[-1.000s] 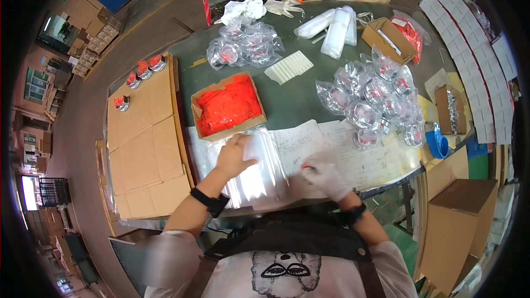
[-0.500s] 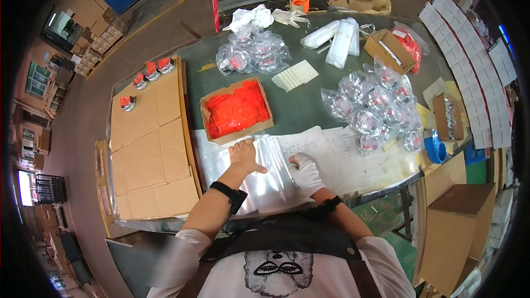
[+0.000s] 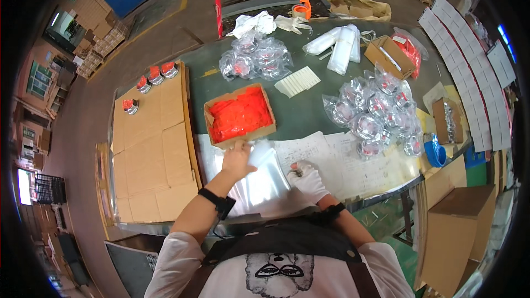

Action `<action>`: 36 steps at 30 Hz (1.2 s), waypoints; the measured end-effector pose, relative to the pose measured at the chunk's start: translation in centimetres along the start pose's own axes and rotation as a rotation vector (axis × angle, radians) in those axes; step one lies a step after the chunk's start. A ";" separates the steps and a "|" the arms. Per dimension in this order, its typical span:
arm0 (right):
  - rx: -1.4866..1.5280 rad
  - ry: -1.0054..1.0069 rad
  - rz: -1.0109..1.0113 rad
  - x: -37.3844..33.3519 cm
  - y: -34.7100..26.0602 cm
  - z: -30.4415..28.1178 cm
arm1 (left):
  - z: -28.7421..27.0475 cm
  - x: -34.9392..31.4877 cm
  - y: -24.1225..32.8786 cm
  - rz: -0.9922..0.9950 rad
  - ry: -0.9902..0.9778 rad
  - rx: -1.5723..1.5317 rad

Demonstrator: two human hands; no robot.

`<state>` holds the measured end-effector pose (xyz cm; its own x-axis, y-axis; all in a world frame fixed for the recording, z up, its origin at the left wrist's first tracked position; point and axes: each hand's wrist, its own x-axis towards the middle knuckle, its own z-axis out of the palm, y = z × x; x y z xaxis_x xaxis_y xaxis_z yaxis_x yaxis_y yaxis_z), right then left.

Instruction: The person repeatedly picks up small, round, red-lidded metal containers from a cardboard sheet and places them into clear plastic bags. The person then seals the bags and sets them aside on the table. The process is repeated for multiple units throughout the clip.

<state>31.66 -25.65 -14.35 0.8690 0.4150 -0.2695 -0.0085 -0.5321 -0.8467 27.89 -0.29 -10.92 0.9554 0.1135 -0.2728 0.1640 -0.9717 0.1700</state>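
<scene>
A stack of clear plastic bags or sheets (image 3: pixel 259 179) lies in front of me, over papers. My bare left hand (image 3: pixel 237 160) rests at the stack's far left edge, thumb held apart from the fingers and nothing seen in its grasp. At the stack's right side is my right hand (image 3: pixel 310 181), in a white glove with fingertips exposed. Its fingers are curled together; a small dark spot shows between them, too small to name. Just beyond my left hand stands an open cardboard box (image 3: pixel 223 142) full of red plastic packets (image 3: pixel 240 113).
Cardboard sheets (image 3: pixel 149 160) at left carry several small silver-and-red pieces (image 3: pixel 155 75). Bagged silver round parts lie in a far pile (image 3: pixel 256 58) and a right pile (image 3: pixel 378 113). A blue tape ring (image 3: pixel 435 152) sits at the right edge, near a tall carton (image 3: pixel 458 232).
My left hand has drawn slightly left, its fingers less spread. The right hand has shifted slightly down and right, fingers still curled. The view has tilted slightly.
</scene>
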 end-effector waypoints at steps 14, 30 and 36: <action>0.026 -0.165 -0.036 -0.3 1.3 0.4 | -0.2 -2.5 -0.8 0.170 -0.454 0.018; 0.360 -0.429 -0.009 5.5 -2.9 1.1 | 6.0 -5.2 -1.1 -0.276 -0.426 -1.717; -1.028 0.066 -0.692 -0.8 -7.8 6.5 | 9.3 -3.5 2.7 -0.805 0.027 -1.345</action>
<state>27.83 -17.03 -10.46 0.5599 0.8167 0.1396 0.8273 -0.5602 -0.0408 22.72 -5.19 -18.35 0.5140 0.5090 -0.6905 0.6900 0.2329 0.6853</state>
